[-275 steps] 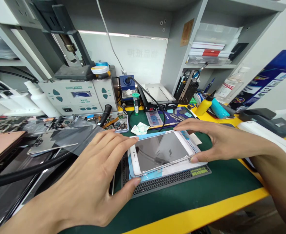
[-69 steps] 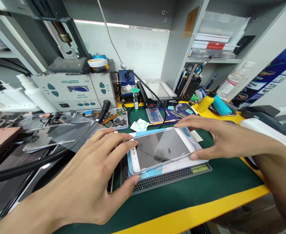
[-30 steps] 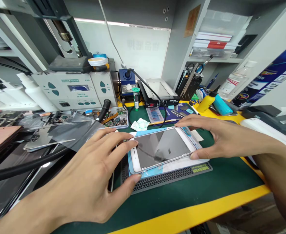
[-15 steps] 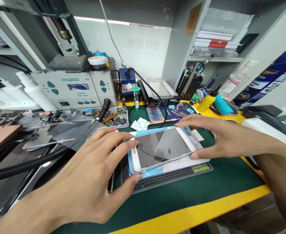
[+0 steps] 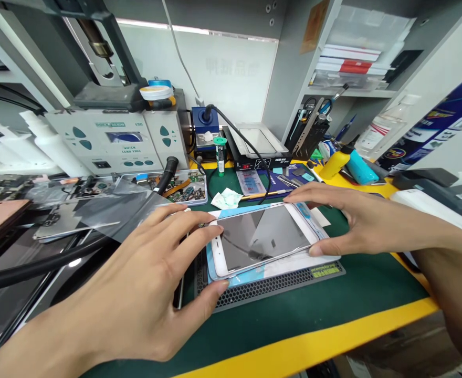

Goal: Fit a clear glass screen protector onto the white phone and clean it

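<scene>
A white-framed smartphone (image 5: 264, 236) lies screen up and slightly slanted, with a dark, reflective display. Beneath it is a blue-and-white flat pad or packet (image 5: 282, 266), resting on a grey honeycomb-patterned mat (image 5: 254, 292). My left hand (image 5: 168, 268) spans the phone's left end, index finger on its top face by the earpiece and thumb at the near edge. At the other end, my right hand (image 5: 337, 220) has its thumb at the near right corner and its fingertips along the far edge. Both hands are curved round the phone. Its underside is hidden.
Behind stands a hot-air rework station (image 5: 108, 139) with a black hose (image 5: 168, 176). A parts tray (image 5: 191, 189), crumpled tissue (image 5: 226, 199), green-capped syringe (image 5: 220, 157) and black heating plate (image 5: 260, 149) sit beyond the phone. Bottles (image 5: 337, 161) stand right; the yellow table edge (image 5: 313, 341) runs in front.
The camera view has shifted very slightly. Both hands keep the same places at the phone's two ends, and the phone shows no clear movement.
</scene>
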Demonstrator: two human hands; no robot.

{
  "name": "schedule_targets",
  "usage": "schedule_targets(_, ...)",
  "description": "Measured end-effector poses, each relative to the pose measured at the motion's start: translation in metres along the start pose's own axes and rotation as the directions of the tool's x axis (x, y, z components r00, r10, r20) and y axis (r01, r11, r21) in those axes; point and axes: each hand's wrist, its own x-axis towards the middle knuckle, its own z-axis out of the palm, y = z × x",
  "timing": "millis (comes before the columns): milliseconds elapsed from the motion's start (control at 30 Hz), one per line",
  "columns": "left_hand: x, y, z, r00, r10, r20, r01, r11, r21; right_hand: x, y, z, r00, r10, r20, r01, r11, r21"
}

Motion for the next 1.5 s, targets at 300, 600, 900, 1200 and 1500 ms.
schedule_targets(300, -0.0001, -0.0003, -0.0001, 1.0, -0.014, 0.011, 0.014, 1.0, -0.007, 0.0002, -0.003, -0.0001, 1.0, 0.01, -0.021, -0.01, 1.0, 0.018)
schedule_targets(600, 0.0017, 0.0006, -0.0008, 1.0, -0.004, 0.006, 0.004, 1.0, -0.018, 0.0002, -0.0024, 0.0, 1.0, -0.01, -0.017, 0.011, 1.0, 0.015)
schedule_targets(900, 0.0012, 0.0004, -0.0005, 1.0, -0.003, 0.019, 0.003, 1.0, -0.002, 0.0008, -0.0041, -0.0005, 1.0, -0.001, -0.022, 0.001, 1.0, 0.026)
schedule_targets(1200, 0.0004, 0.0003, -0.0008, 1.0, -0.014, 0.017, 0.014, 1.0, -0.008, 0.001, -0.0021, -0.001, 1.0, -0.02, -0.023, 0.021, 0.999, 0.025)
schedule_targets(1500, 0.0014, -0.0001, -0.0001, 1.0, 0.0, -0.003, 0.0, 1.0, -0.012, 0.0008, -0.0032, 0.0, 1.0, -0.015, -0.005, 0.015, 1.0, 0.0)
